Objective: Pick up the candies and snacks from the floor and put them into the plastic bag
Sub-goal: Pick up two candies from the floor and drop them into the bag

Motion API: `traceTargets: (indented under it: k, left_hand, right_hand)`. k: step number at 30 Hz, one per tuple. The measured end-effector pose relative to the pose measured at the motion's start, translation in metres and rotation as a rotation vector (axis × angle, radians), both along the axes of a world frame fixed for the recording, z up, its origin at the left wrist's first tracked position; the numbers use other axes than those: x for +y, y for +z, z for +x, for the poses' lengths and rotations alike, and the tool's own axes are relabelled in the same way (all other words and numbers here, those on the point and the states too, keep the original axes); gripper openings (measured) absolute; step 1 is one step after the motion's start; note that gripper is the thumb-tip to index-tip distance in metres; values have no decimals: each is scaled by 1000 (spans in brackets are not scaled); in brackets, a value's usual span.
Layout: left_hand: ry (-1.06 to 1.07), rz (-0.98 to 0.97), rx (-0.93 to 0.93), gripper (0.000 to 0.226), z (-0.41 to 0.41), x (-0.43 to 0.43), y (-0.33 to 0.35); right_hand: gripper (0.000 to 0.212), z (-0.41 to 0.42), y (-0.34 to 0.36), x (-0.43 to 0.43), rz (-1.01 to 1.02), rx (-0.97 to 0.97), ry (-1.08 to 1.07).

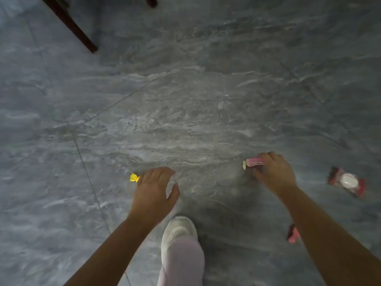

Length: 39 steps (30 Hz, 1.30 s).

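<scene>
Candies lie scattered over the grey marbled floor (185, 112) around my white shoe (178, 234), which I take as the landmark. Ahead and to the left of the shoe, my left hand (153, 193) hovers palm down, thumb held out from the loosely curled fingers (158, 174), gripping nothing that I can see; a small yellow wrapped candy (134, 177) sits at its fingertips, though I cannot tell whether they touch it. Ahead and to the right of the shoe, my right hand (275, 174) closes thumb and fingers around one end of a pink wrapped candy bar (253, 162), whose pale far end sticks out toward the shoe's side. Farther right of the shoe, well beyond that hand, a red-and-white wrapped sweet (347, 182) lies alone on the tile. Just right of the shoe, a pink wrapper (292, 234) shows beside my right forearm, partly hidden. Far ahead of the shoe, to the left, a dark wooden furniture leg (70, 24) slants across the floor.
</scene>
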<state>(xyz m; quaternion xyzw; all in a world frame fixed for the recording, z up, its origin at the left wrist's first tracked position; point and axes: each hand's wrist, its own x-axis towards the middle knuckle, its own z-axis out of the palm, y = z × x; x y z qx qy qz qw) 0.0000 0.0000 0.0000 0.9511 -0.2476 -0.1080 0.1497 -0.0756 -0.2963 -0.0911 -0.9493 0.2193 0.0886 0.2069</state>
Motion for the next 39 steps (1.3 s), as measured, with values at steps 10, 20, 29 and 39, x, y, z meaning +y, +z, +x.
traceTargets:
  k: [10,20,29,39]
  left_hand:
    - [42,-10,-59,37,-22,26,-49]
    - [387,-77,-44,39,-18,57,-87]
    - [755,-81,187,48,1,70,-125]
    - [731,-103,203,40,21,45,-135]
  right_hand:
    - [37,-6,-35,-3,-66,61,22]
    - [20,15,-19,40,220,-62,-50]
    - [18,29,-8,83,333,-93,141]
    - [17,8,-7,70,363,-127,61]
